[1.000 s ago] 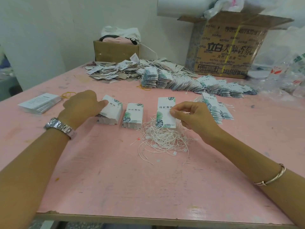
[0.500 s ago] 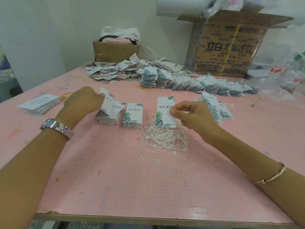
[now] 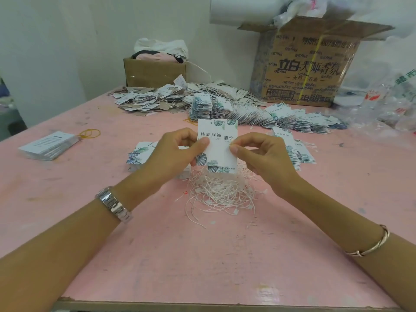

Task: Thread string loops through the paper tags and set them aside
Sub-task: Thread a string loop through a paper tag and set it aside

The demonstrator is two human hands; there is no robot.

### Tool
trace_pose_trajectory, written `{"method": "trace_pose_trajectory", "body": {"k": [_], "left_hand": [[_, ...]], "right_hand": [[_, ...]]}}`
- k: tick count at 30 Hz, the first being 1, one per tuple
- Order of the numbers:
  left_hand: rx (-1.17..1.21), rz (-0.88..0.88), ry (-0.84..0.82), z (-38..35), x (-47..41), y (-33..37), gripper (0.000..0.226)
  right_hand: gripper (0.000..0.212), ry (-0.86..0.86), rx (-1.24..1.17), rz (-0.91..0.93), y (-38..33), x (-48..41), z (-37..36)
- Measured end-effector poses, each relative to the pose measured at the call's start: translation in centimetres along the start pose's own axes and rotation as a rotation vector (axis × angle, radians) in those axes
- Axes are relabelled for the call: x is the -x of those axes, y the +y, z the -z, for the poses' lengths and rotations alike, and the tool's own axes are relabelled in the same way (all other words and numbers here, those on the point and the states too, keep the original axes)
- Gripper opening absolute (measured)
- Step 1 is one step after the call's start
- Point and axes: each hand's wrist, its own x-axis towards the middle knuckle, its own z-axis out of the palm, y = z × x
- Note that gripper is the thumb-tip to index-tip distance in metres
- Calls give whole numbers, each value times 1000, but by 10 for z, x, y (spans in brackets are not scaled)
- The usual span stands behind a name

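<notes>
The pink tabletop (image 3: 202,255) lies bare between the forearms down to its near edge. At the left are a card stack (image 3: 48,145) and a rubber band (image 3: 90,133). The far side is crowded with a tag heap (image 3: 153,99), fanned tag rows (image 3: 292,119), a small box (image 3: 155,73) and a big box (image 3: 310,70). Both hands hover at mid-table, thumbs pointing toward each other. The left hand (image 3: 173,154) has its grip pinching the tags (image 3: 219,149) at their left edge, thumb on the face. The right hand (image 3: 263,158) has its grip pinching their right edge. The tags stand upright just above the strings (image 3: 220,194). Two tags overlap, white with teal leaves at the corners and dark characters.
</notes>
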Motion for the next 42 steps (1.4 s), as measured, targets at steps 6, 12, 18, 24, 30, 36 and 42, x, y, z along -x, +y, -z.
{"method": "trace_pose_trajectory", "body": {"k": [6, 12, 18, 24, 30, 36, 42], "left_hand": [[-53, -35, 22, -7, 7, 4, 25], [-15, -38, 17, -13, 12, 9, 23], [107, 10, 19, -23, 18, 15, 24], [65, 21, 87, -25, 21, 16, 29], [61, -1, 38, -30, 24, 16, 28], [46, -36, -18, -33, 27, 18, 27], [-31, -98, -76, -35, 33, 20, 29]], "right_hand": [[5, -74, 12, 90, -1, 3, -4], [2, -100, 68, 140, -1, 5, -4], [7, -113, 119, 161, 0, 7, -5], [8, -98, 50, 177, -7, 8, -8], [4, 27, -101, 110, -11, 1, -1], [5, 50, -126, 13, -10, -1, 0], [10, -46, -145, 18, -8, -2, -3]]}}
